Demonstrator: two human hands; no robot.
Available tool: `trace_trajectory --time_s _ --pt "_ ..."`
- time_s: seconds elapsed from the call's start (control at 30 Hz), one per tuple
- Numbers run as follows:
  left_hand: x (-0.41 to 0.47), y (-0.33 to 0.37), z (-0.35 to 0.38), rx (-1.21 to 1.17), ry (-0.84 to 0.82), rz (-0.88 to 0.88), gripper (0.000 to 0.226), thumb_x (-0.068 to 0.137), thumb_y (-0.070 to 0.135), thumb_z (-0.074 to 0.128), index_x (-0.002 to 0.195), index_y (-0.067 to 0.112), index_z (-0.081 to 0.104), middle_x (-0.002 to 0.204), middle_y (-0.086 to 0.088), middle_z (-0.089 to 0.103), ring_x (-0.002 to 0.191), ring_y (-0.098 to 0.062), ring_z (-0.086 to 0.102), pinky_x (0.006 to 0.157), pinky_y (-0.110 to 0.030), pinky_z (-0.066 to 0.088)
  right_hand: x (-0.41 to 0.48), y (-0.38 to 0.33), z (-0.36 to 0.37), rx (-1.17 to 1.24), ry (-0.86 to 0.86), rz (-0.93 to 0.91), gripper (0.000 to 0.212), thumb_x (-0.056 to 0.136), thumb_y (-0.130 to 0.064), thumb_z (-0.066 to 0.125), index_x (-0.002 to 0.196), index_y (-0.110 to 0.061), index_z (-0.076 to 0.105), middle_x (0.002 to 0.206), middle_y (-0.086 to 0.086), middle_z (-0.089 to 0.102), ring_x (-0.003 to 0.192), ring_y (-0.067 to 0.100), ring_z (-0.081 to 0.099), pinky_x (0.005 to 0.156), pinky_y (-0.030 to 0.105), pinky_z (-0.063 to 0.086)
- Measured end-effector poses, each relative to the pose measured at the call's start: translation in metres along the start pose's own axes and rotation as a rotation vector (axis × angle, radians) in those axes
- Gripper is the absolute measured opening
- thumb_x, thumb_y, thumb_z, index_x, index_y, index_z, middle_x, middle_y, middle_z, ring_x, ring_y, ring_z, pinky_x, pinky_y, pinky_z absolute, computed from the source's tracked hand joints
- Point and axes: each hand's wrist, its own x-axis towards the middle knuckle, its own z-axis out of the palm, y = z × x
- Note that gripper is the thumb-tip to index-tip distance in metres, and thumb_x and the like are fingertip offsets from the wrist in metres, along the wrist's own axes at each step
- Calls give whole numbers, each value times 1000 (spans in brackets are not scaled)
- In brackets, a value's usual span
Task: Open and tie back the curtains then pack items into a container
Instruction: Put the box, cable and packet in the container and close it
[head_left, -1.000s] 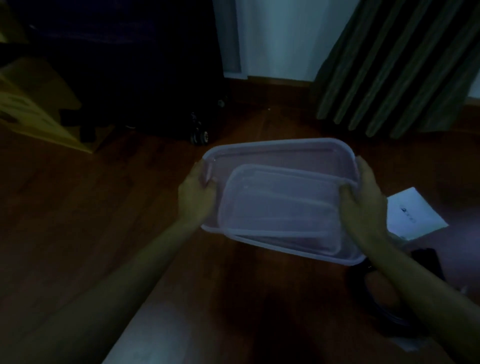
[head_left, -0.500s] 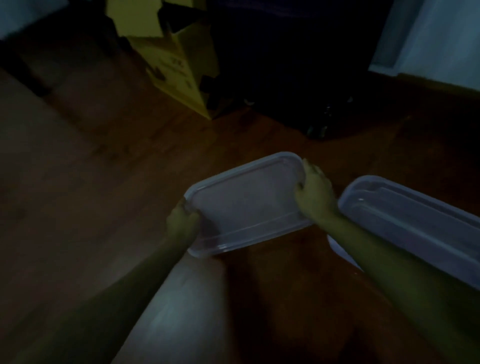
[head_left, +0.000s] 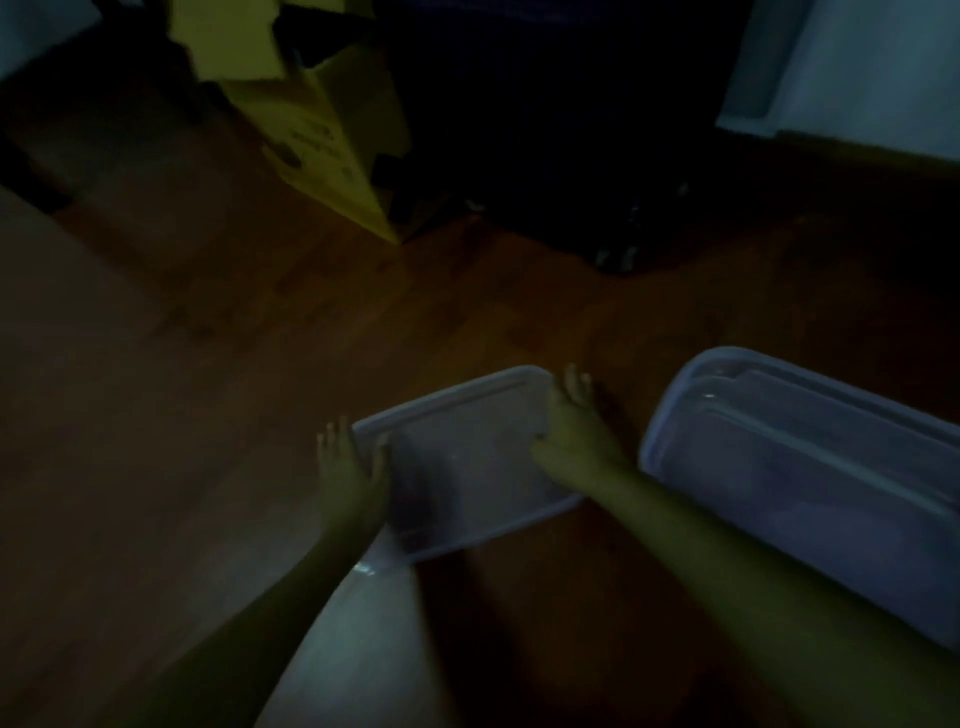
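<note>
One shallow, translucent container (head_left: 467, 467) with rounded corners rests on wooden floor (head_left: 208, 389)

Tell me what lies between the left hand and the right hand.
In the head view, a clear rectangular plastic tray fills the stretch between the left hand and the right hand.

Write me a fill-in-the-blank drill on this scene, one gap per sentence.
The larger clear container lies to the ____ of the smaller clear tray.
The left hand and right hand flank the ____ tray.
The cardboard box is ____.
Missing words: right; smaller; yellow.
</note>
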Motion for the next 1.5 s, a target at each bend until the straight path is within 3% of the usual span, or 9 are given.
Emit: trace_trajectory --time_s 0.2,0.5,0.73,0.87,0.97,1.03,1.17,1.27,1.5 --pt "-26 176 65 -148 -205 529 64 98 47 36 152 21 13 161 2 7 147 -13 3 114 -32 8 -53 37 -117 208 466 -46 72 93 -19 56 153 -16 18 162 4 -5 148 18 -12 115 31 15" --pt "-158 375 223 -139 -621 1117 71 99 47 37 153 12 6 161 -6 -1 148 -19 -3 116 -31 3 -199 224 -188 190 915 408 74 92 -27 60 152 -13 18 162 8 8 149 22 -3 117 35 13" --pt "-256 381 301 8 -853 1138 75 99 50 33 152 9 0 161 -10 -5 148 -21 -3 118 -34 2 -263 293 -169 249 964 628 84 91 -37 62 154 -16 9 162 6 1 149 21 -5 117 36 9" --pt "-266 369 324 310 -720 1285 69 100 50 20 151 3 14 157 -15 21 147 -22 16 118 -38 -5 -271 306 -152 383 939 767 88 91 -38 61 153 -12 5 162 12 -1 149 24 3 118 38 14" --pt "-274 366 322 497 -603 1407 56 102 43 17 131 7 48 112 -12 67 117 -23 57 117 -46 -8 -268 310 -147 540 931 827 87 88 -43 61 151 -7 13 158 17 18 143 29 26 114 46 31" --pt "-278 368 313 552 -610 1438 50 102 37 17 122 12 56 97 -8 69 103 -22 63 117 -49 -5 -263 310 -152 644 941 848 82 87 -43 61 148 -5 20 154 17 26 136 30 39 104 43 44" --pt "-280 377 297 263 -781 1382 40 103 22 27 134 6 46 127 -13 58 117 -26 55 118 -48 11 -263 302 -174 714 1053 816 77 76 -48 61 139 -12 35 139 13 45 123 28 52 100 47 48" --pt "-283 389 267 -199 -900 1209 43 101 18 37 143 8 35 138 -12 49 124 -23 49 109 -43 34 -269 277 -197 646 1123 700 70 89 -35 57 148 -16 24 144 9 42 125 23 50 101 47 47" --pt "-215 371 185 -393 -777 1129 43 95 3 44 137 7 36 137 -12 43 117 -17 48 94 -26 42 -240 205 -200 606 1097 425 72 88 -19 64 149 -14 26 138 4 48 116 11 53 77 15 46"
